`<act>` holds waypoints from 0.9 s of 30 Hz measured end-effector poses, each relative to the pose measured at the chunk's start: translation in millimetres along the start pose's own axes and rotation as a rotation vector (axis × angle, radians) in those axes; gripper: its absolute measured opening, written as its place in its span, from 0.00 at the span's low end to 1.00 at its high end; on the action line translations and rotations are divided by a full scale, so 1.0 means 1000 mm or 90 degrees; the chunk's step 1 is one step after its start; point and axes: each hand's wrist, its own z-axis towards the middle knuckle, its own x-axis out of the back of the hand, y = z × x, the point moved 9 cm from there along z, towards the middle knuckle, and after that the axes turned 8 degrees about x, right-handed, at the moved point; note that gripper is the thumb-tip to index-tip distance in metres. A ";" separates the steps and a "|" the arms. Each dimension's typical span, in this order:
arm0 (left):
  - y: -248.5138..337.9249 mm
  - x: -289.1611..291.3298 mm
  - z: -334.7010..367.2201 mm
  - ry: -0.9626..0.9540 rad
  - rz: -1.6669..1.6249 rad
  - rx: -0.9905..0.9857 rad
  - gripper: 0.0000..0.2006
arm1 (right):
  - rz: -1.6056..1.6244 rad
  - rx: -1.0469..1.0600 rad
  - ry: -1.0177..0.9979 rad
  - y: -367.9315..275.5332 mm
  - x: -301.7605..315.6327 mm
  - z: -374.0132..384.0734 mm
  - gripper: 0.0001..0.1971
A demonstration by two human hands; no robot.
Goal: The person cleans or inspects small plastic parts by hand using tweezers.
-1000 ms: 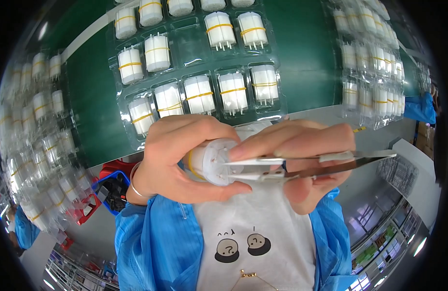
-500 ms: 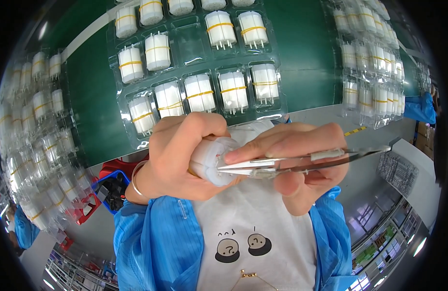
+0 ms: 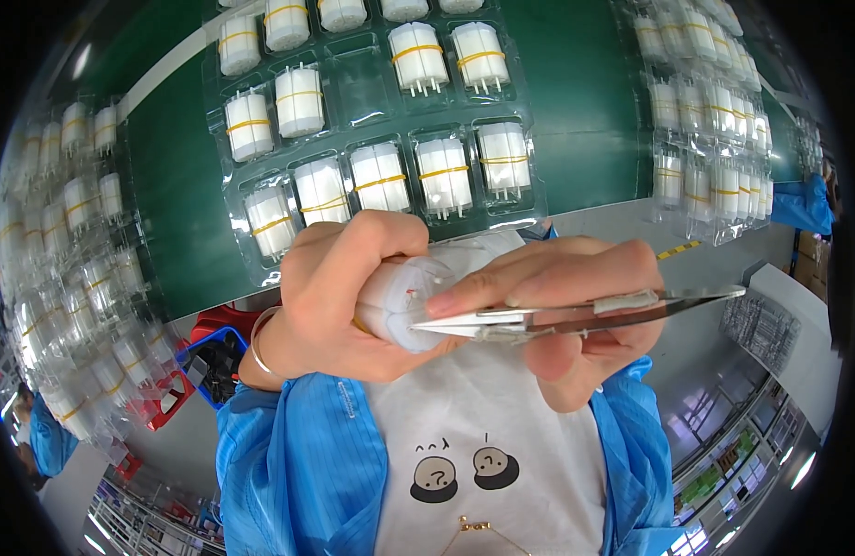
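Note:
My left hand (image 3: pixel 330 292) is wrapped round a white cylindrical part (image 3: pixel 383 298), with its end face turned to the right. A bit of yellow band shows at the part's lower left. Metal tweezers (image 3: pixel 557 320) lie in my right hand (image 3: pixel 590 273), pinched between thumb and fingers. Their tips touch or nearly touch the end face, and my right index fingertip rests close by it. A small reddish spot shows on that face. Just beyond my hands, a clear plastic tray (image 3: pixel 361 85) carries several similar white parts with yellow bands and short pins.
The tray lies on a green table (image 3: pixel 585 120). Stacked trays of white parts (image 3: pixel 715 111) stand at the right, with more stacks (image 3: pixel 75 269) at the left. A blue bin (image 3: pixel 214 366) with dark pieces is at lower left. Blue sleeves of other people (image 3: pixel 803 206) show at both sides.
My left hand and the white part have shifted slightly to the left. The tweezer tips have moved a little with them; both grips stay the same.

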 end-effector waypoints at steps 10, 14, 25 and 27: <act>0.003 0.001 0.008 0.009 -0.023 -0.035 0.21 | -0.085 -0.011 -0.055 -0.002 -0.002 0.001 0.16; -0.008 -0.007 0.009 -0.053 -0.067 0.019 0.19 | -0.149 -0.078 -0.094 0.002 -0.001 0.002 0.15; 0.000 -0.017 0.007 -0.172 -0.237 -0.008 0.17 | 0.065 -0.035 -0.102 0.010 -0.002 -0.004 0.16; 0.001 -0.019 0.007 -0.181 -0.234 -0.016 0.17 | 0.088 -0.043 -0.048 0.011 0.004 -0.006 0.16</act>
